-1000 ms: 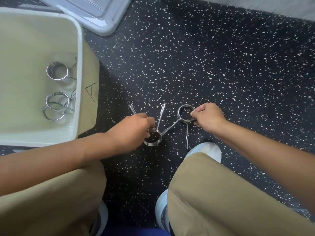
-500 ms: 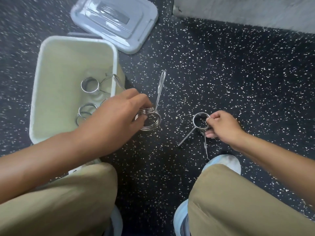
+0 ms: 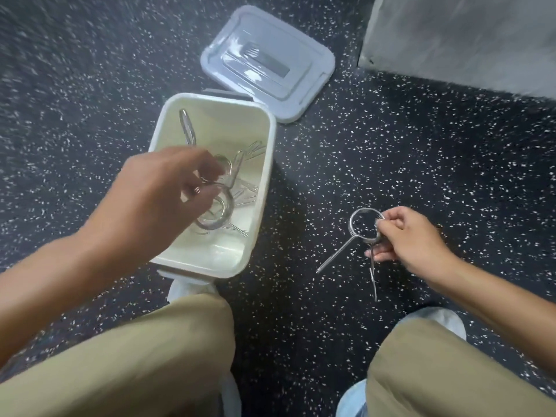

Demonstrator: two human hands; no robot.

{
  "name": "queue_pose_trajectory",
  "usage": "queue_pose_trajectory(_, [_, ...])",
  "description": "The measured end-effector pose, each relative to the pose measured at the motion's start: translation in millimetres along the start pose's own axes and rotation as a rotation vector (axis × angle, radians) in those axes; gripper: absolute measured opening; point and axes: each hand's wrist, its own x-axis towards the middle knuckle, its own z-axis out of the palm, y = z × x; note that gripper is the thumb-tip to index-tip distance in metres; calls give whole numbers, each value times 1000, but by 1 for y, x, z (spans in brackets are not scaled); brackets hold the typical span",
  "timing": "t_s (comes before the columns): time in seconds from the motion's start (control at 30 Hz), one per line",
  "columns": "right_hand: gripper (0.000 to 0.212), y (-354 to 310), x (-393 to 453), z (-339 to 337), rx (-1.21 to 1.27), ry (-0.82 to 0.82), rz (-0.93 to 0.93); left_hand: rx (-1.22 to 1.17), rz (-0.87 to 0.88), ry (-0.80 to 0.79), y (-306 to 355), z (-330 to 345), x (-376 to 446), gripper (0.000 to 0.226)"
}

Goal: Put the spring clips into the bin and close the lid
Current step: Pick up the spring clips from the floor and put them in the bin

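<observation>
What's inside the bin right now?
The bin holds several spring clips piled on its floor, blurred, so no exact count. The left hand holds another clip over the opening and covers the near-left part of the floor.

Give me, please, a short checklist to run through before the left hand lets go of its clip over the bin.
1. Left hand over the bin opening: ok.
2. Its clip inside the rim line: ok, though blurred.
3. Bin open, lid off on the floor behind: ok.
4. Room in the bin among earlier clips: ok.
5. Right hand gripping the second clip, clear of the bin: ok.
6. Handles free of clips below: cannot tell.
</observation>
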Motion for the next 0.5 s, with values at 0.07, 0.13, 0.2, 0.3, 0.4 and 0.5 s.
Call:
queue_pose_trajectory(0.07, [3,-2,-1,5,7,-18,-10,10,-9,0,-12,0,-2,23])
queue_pose_trajectory(0.13, [3,-3,-2,11,6,-36,-16,4,-36,-3,-24,5,-3,28])
queue_pose_trajectory(0.2, [3,-3,-2,15,-2,-38,-21,16,-69,-6,-35,14,-2,30])
queue_pose_trajectory(0.3, [6,-2,-3,19,-6,-36,-20,42,-88,-33,-53,32,0,33])
queue_pose_trajectory(0.4, [6,-3,-3,20,-8,-32,-16,102,-76,-79,-72,55,3,32])
queue_pose_trajectory(0.5, [4,-5,-3,19,-22,-35,-21,105,-14,-154,-86,78,5,34])
